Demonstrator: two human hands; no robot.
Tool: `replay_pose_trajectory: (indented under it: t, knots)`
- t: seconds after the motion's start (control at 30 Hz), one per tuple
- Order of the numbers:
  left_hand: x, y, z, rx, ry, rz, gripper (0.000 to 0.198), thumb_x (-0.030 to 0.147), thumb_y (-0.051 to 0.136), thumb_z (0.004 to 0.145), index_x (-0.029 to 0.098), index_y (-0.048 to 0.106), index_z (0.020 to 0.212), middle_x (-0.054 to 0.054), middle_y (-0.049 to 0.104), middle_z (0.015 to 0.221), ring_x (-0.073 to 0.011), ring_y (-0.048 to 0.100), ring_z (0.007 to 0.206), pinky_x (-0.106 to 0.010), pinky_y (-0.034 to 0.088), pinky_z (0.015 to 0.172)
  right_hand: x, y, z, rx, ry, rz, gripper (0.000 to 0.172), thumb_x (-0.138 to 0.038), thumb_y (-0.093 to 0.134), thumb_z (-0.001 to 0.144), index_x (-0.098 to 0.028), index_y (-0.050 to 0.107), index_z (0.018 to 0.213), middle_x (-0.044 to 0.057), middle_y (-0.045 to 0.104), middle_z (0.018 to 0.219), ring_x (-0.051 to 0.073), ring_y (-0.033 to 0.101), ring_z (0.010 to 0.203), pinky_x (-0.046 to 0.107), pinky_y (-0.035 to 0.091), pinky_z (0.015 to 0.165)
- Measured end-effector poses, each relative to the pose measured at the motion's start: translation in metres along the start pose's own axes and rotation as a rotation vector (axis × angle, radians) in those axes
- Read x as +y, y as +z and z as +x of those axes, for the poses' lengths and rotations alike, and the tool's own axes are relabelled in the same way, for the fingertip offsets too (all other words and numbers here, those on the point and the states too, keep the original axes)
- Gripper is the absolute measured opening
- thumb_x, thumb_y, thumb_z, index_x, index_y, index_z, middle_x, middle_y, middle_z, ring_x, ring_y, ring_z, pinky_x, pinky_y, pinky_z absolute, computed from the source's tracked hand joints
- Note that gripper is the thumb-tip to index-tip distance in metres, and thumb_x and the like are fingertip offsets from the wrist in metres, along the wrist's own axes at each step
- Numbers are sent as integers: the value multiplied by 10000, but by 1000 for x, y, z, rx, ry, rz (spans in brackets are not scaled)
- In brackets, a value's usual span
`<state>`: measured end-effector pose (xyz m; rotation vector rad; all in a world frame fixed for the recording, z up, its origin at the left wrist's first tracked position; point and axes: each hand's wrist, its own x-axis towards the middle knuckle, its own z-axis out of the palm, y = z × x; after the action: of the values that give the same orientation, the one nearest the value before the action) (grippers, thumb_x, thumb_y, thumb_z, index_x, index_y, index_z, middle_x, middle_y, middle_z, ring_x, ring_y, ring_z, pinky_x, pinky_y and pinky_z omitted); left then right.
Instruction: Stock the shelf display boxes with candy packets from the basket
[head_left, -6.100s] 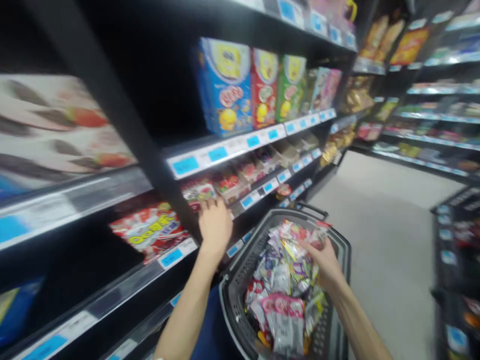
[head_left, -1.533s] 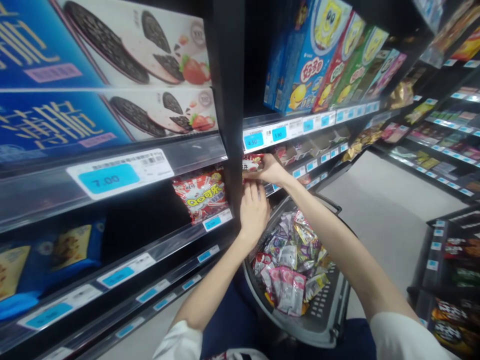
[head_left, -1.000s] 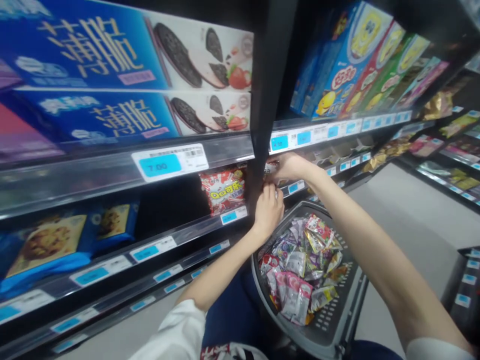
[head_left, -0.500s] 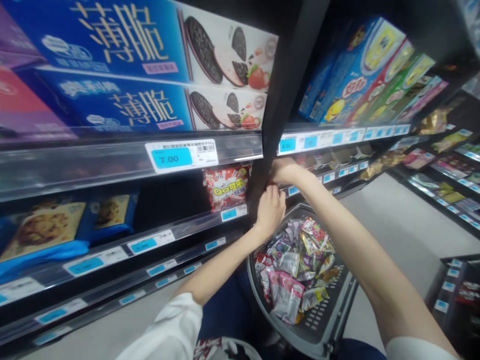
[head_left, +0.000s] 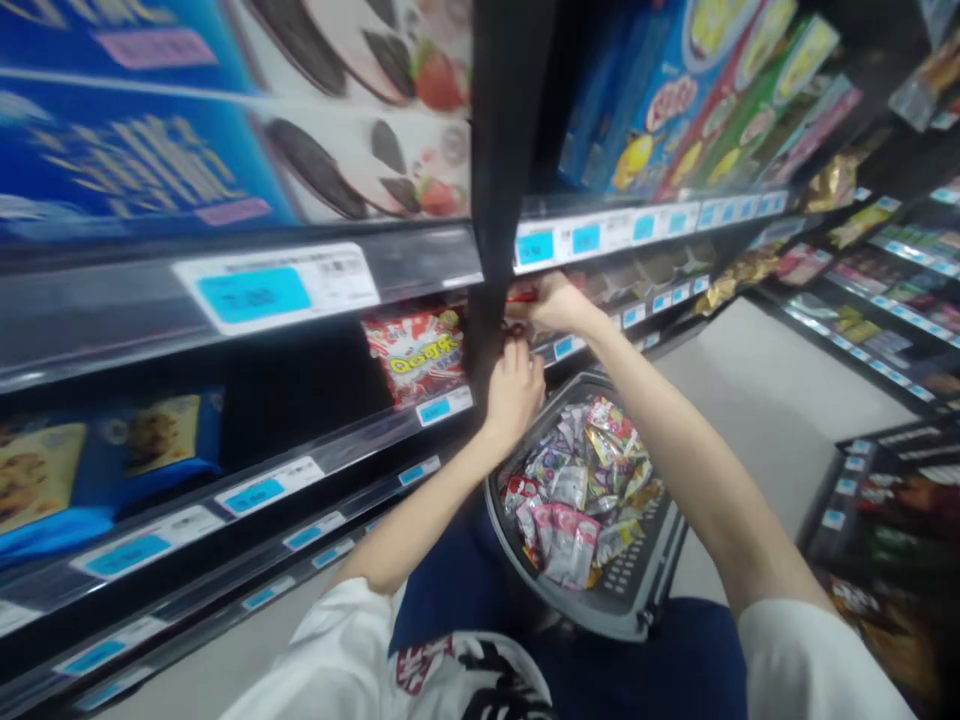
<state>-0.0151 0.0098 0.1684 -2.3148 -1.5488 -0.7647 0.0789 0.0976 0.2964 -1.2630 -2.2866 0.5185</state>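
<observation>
My right hand (head_left: 562, 303) reaches under a shelf's price strip beside the black upright post (head_left: 495, 150). Its fingers are bent, and a small red edge of something shows at their tips, too blurred to name. Just below it, my left hand (head_left: 516, 390) is raised with its fingers curled together against a small dark reddish-brown thing that I cannot make out. A red and white bag of QQ cola gummies (head_left: 424, 355) stands on the shelf left of the post. Under my hands is a grey basket (head_left: 630, 622) holding many small candy packets (head_left: 570, 490).
Blue cookie boxes (head_left: 150, 160) fill the upper left shelf, above a price tag (head_left: 277, 290). Blue cookie packs (head_left: 161, 435) lie on the lower left shelf. Upright snack boxes (head_left: 660, 110) stand at upper right. Grey floor (head_left: 750, 400) and another shelf unit (head_left: 885, 500) lie to the right.
The view has moved closer and shifted right, so shelves and basket sit further left. Both hands stay at the post; a red edge now shows at my right fingertips.
</observation>
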Motion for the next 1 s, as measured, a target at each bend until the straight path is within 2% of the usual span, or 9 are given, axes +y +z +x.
replay_pose_trajectory:
  t: [0.17,0.27,0.4,0.47,0.53,0.63,0.73,0.87,1.0]
  knots:
    - [-7,6,0,-15,-16,-143,322,178,411,970,50,632,1166,-324,509,1460,-421,462,1415,-533,488,1030,4,-1,-51,188,1,-160,434,-348,553,966,-122,657,1322,110,693,1287,279,599,1264,408,475,1068]
    - [-9,5,-1,2,-29,-166,321,193,408,976,75,626,1179,-289,490,1490,-396,425,1447,-523,460,1076,29,-2,-132,293,108,-214,493,-370,501,991,-204,541,1453,89,619,1412,272,543,1340,460,448,1099]
    - [-3,4,-10,37,-4,-183,322,211,447,963,94,614,1211,-255,418,1558,-401,328,1507,-581,356,1162,97,26,-252,393,419,-232,420,-368,436,1009,-137,611,1313,151,653,1344,249,598,1264,410,478,1064]
    - [8,14,-19,57,60,-209,326,204,465,951,130,609,1233,-206,397,1590,-374,281,1534,-593,272,1216,128,45,-294,258,693,-338,445,-316,368,1012,-59,606,1287,224,662,1286,285,626,1203,434,499,1015]
    - [27,36,-31,-39,183,-255,310,205,464,948,158,624,1210,-180,483,1527,-347,366,1490,-571,293,1207,146,61,-316,159,737,-335,393,-280,416,990,-65,651,1221,224,694,1211,309,648,1149,447,501,995]
    - [65,85,-50,-533,603,-349,280,224,446,957,129,663,1106,-199,686,1154,-318,626,1178,-485,473,1001,152,75,-326,-75,630,-276,304,-248,509,969,-154,685,1199,136,724,1190,250,662,1140,342,494,995]
    - [97,134,-68,-774,847,-452,166,264,581,906,193,708,988,-87,734,935,-212,692,946,-312,508,857,151,96,-328,-350,589,-286,329,-246,499,988,-158,659,1262,141,716,1214,250,668,1146,319,497,968]
    - [105,176,-85,-922,882,-474,325,326,441,996,169,726,986,-127,747,957,-243,708,926,-337,496,848,150,144,-350,-586,628,-302,350,-178,474,972,-114,646,1271,206,709,1185,310,681,1112,386,513,933]
    - [97,190,-97,-1076,870,-382,428,384,423,1009,129,751,906,-169,752,886,-276,729,846,-340,495,758,141,177,-376,-693,610,-288,440,-105,425,967,-119,569,1382,208,662,1290,302,636,1199,390,501,979]
